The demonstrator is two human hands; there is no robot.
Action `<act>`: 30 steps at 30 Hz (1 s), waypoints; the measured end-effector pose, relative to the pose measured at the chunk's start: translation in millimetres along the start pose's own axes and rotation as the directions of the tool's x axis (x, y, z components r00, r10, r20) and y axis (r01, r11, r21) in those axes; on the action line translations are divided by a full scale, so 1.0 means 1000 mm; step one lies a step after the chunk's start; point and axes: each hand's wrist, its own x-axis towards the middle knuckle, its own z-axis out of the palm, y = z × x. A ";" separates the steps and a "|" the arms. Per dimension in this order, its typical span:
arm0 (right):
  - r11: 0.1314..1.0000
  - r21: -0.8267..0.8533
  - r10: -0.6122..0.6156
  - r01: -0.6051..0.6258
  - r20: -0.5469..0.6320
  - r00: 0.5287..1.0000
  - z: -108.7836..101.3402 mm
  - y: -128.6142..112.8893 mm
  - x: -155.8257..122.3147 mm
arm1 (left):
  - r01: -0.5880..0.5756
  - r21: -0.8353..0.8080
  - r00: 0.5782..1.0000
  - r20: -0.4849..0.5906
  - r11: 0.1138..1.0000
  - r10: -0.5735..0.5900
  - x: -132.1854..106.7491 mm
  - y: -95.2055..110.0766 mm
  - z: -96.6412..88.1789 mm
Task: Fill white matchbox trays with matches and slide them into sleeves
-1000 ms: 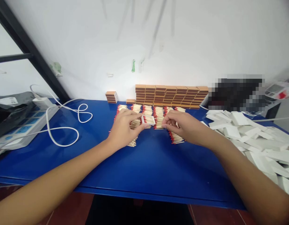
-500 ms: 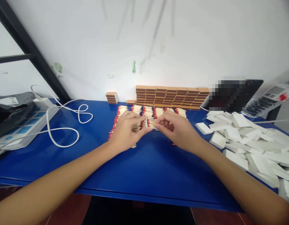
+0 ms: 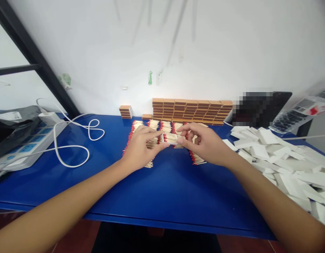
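A small white matchbox tray (image 3: pixel 173 143) filled with red-tipped matches (image 3: pixel 168 137) is held over the rows of matches. My left hand (image 3: pixel 141 146) grips its left end between thumb and fingers. At the right end, the thumb of my right hand (image 3: pixel 201 142) presses on the tray, with the index finger raised a little above it and the other fingers curled. Beneath and behind both hands lie several rows of loose matches (image 3: pixel 138 124), partly hidden by the hands.
Closed matchboxes (image 3: pixel 191 110) are stacked along the wall, with a shorter stack (image 3: pixel 125 111) to their left. White empty trays (image 3: pixel 273 151) pile up at right. A power strip (image 3: pixel 28 147) and white cable (image 3: pixel 55 140) occupy the left. A black phone (image 3: pixel 282 105) leans at back right.
My right index finger has lifted away from the thumb, showing more of the matches in the tray. My right hand has shifted slightly right. The left hand keeps its grip.
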 end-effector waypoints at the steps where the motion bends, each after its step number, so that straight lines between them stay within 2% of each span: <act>1: 0.999 0.048 0.023 -0.025 0.050 0.999 -0.001 0.000 0.000 | 0.011 -0.004 1.000 -0.003 1.000 -0.011 0.001 0.000 -0.001; 4: 0.987 0.129 0.075 -0.093 0.139 0.988 0.000 0.001 -0.001 | 0.037 -0.038 0.999 0.001 0.999 -0.037 0.002 0.000 -0.001; 10: 0.977 0.186 0.091 -0.109 0.105 0.990 0.004 0.003 -0.001 | 0.068 -0.105 0.998 0.027 0.992 -0.065 0.002 -0.002 0.000; 12: 0.978 0.176 0.101 -0.114 0.083 0.991 0.004 0.005 0.000 | 0.041 -0.080 0.999 -0.010 0.996 -0.042 0.006 -0.006 -0.005; 14: 0.985 0.137 0.103 -0.110 0.053 0.993 0.003 0.006 0.002 | 0.067 -0.005 0.993 -0.096 0.998 -0.067 0.014 -0.014 -0.013; 16: 0.992 0.079 0.098 -0.098 0.005 0.995 0.001 0.008 0.004 | 0.216 0.059 0.962 -0.186 0.975 -0.202 0.026 -0.027 -0.023; 18: 0.995 0.032 0.097 -0.096 -0.045 0.994 0.001 0.009 0.006 | 0.444 0.122 0.893 -0.135 0.888 -0.429 0.042 -0.043 -0.031; 19: 0.995 0.019 0.099 -0.098 -0.066 0.993 0.001 0.010 0.006 | 0.512 0.164 0.859 -0.076 0.843 -0.506 0.050 -0.051 -0.033; 24: 0.994 0.034 0.105 -0.101 -0.110 0.988 0.001 0.012 0.008 | 0.580 0.218 0.804 -0.002 0.785 -0.594 0.089 -0.084 -0.026; 30: 0.996 0.021 0.091 -0.089 -0.128 0.988 0.000 0.011 0.010 | 0.653 0.274 0.734 0.001 0.706 -0.680 0.116 -0.097 -0.005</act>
